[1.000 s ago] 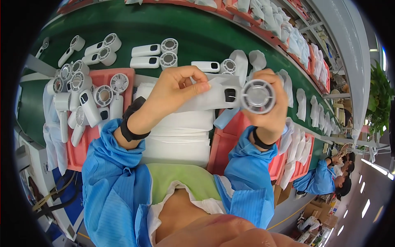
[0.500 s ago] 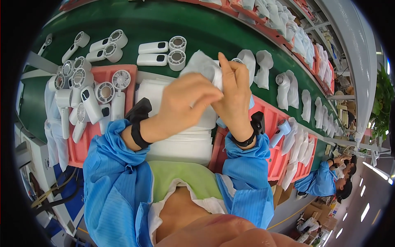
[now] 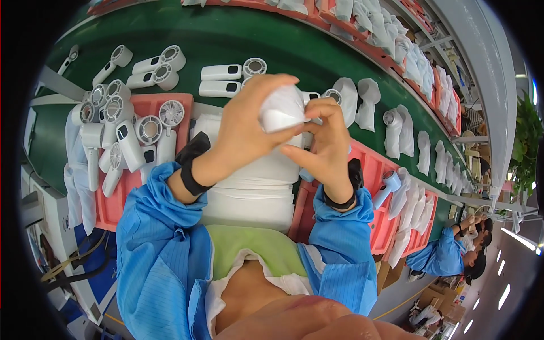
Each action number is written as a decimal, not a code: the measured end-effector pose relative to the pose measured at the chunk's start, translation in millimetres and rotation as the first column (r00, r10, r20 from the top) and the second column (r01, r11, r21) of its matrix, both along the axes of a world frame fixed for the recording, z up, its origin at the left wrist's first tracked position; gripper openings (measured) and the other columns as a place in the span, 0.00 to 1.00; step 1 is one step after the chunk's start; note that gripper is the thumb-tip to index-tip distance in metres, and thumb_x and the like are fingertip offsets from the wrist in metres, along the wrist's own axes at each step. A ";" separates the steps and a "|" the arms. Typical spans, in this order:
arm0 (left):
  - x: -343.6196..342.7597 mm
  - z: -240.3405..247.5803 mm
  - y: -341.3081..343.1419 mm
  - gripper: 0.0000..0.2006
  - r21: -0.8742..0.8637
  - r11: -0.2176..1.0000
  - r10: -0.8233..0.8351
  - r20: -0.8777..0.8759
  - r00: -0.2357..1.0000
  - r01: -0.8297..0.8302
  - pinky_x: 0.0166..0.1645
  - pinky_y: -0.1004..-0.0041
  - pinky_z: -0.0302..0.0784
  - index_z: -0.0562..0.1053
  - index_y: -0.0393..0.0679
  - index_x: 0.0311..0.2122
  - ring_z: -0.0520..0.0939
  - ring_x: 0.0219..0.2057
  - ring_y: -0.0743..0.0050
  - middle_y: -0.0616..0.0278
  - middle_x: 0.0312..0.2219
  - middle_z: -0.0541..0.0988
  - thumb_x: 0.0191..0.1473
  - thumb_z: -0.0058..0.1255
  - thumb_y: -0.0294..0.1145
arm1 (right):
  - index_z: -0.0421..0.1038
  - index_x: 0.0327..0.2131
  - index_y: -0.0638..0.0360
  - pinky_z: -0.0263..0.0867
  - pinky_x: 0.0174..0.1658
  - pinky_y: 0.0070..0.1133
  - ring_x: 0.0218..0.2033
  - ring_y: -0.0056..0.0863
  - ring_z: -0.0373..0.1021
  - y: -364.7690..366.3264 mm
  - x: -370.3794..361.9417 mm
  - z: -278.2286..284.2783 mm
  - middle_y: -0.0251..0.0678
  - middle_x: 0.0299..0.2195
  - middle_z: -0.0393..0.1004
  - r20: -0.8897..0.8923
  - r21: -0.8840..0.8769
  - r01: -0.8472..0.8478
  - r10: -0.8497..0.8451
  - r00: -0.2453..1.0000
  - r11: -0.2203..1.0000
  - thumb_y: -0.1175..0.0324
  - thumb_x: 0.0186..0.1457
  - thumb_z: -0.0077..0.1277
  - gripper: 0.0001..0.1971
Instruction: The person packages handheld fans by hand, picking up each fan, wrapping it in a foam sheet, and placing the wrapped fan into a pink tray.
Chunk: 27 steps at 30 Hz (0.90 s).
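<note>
A handheld fan in a thin white sleeve (image 3: 282, 109) is raised over the bench, its rounded wrapped end toward me. My left hand (image 3: 245, 122) is closed around its left side, fingers over the top and thumb underneath. At its right edge, my right hand (image 3: 327, 139) has bent fingers against the sleeve, with the thumb stretched toward my left hand. The fan's handle is hidden. Below my hands lies a stack of flat white sleeves (image 3: 249, 198). Beyond them, bare white handheld fans (image 3: 221, 72) lie on the green conveyor belt (image 3: 221, 28).
At left, a pink tray (image 3: 184, 105) holds several bare fans (image 3: 127, 144). Another pink tray (image 3: 368, 161) at right holds a light-blue fan (image 3: 387, 187) and wrapped ones (image 3: 411, 207). More wrapped fans (image 3: 368, 102) lie along the belt. A co-worker in blue (image 3: 439, 252) sits far right.
My left hand has moved up and wrapped around the sleeved fan. My right hand has come down, its raised fingers now bent against the sleeve. The wrapped end now faces me.
</note>
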<state>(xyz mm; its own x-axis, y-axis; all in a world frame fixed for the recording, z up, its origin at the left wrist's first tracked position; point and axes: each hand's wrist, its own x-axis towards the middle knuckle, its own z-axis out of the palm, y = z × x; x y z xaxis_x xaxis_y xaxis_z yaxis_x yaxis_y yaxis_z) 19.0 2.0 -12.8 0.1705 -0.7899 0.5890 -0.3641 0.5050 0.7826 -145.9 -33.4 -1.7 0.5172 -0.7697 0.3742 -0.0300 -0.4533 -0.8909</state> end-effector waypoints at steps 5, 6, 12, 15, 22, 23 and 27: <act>21.7 10.4 0.2 0.25 0.082 0.889 -0.362 -0.474 0.803 0.450 0.50 0.70 0.69 0.71 0.47 0.47 0.74 0.46 0.64 0.60 0.47 0.69 0.40 0.64 0.28 | 0.63 0.47 0.63 0.66 0.44 0.28 0.43 0.32 0.67 -19.2 -0.8 5.1 0.39 0.42 0.68 -0.196 -0.382 0.092 -0.178 0.964 0.919 0.70 0.37 0.64 0.31; 22.5 12.5 -0.5 0.24 0.029 0.884 -0.397 -0.479 0.783 0.466 0.50 0.70 0.68 0.72 0.47 0.46 0.73 0.47 0.64 0.60 0.48 0.69 0.40 0.65 0.28 | 0.64 0.47 0.63 0.67 0.43 0.28 0.42 0.33 0.68 -19.5 -0.6 -0.9 0.40 0.41 0.69 -0.224 -0.321 0.001 -0.077 0.971 0.947 0.71 0.37 0.64 0.30; 21.4 7.3 1.4 0.17 -0.004 1.000 -0.009 -0.266 0.964 0.008 0.52 0.66 0.65 0.75 0.45 0.39 0.68 0.52 0.66 0.61 0.48 0.68 0.40 0.66 0.30 | 0.66 0.45 0.64 0.68 0.38 0.28 0.37 0.39 0.73 -26.2 -6.0 -22.8 0.43 0.35 0.74 -0.417 -0.358 0.119 -0.273 0.867 0.926 0.73 0.42 0.59 0.24; 3.3 9.8 6.1 0.13 -0.155 0.985 0.068 -0.036 0.997 -0.073 0.50 0.66 0.65 0.76 0.44 0.34 0.68 0.51 0.66 0.60 0.47 0.69 0.40 0.65 0.30 | 0.66 0.45 0.64 0.68 0.37 0.27 0.36 0.40 0.74 -16.2 1.0 -26.5 0.44 0.33 0.74 -0.407 -0.451 0.114 -0.318 0.856 0.885 0.73 0.44 0.58 0.22; 21.5 8.6 -0.4 0.07 -0.140 0.979 0.144 -0.027 0.989 -0.146 0.45 0.71 0.67 0.78 0.42 0.26 0.72 0.44 0.67 0.59 0.42 0.72 0.41 0.65 0.29 | 0.65 0.43 0.64 0.66 0.36 0.24 0.33 0.30 0.72 -8.9 1.6 9.7 0.40 0.30 0.73 -0.353 -0.083 0.113 -0.136 0.926 0.990 0.71 0.47 0.58 0.19; 23.7 5.2 -3.7 0.07 -0.050 0.992 0.101 -0.194 0.976 -0.112 0.44 0.73 0.67 0.78 0.41 0.26 0.73 0.42 0.68 0.59 0.41 0.72 0.41 0.65 0.28 | 0.65 0.42 0.64 0.65 0.36 0.23 0.32 0.27 0.71 -11.5 0.1 13.7 0.39 0.30 0.73 -0.358 -0.011 0.080 -0.079 0.930 0.997 0.70 0.48 0.58 0.19; 21.4 -12.4 -13.7 0.07 -0.018 0.986 0.162 -0.206 0.965 -0.169 0.39 0.76 0.68 0.78 0.40 0.27 0.74 0.36 0.72 0.61 0.35 0.74 0.42 0.64 0.27 | 0.65 0.42 0.64 0.63 0.37 0.20 0.31 0.22 0.68 -27.9 2.9 7.8 0.36 0.29 0.72 -0.377 0.071 0.062 -0.031 0.926 0.996 0.68 0.49 0.58 0.18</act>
<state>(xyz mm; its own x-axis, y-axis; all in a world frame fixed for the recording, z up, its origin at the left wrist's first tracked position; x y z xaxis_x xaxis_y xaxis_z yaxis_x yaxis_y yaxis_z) 40.4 -11.7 -25.2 0.4159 -0.7204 0.5551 -0.2798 0.4794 0.8318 -143.0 -61.3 6.2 0.5708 -0.8154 0.0959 -0.3886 -0.3712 -0.8433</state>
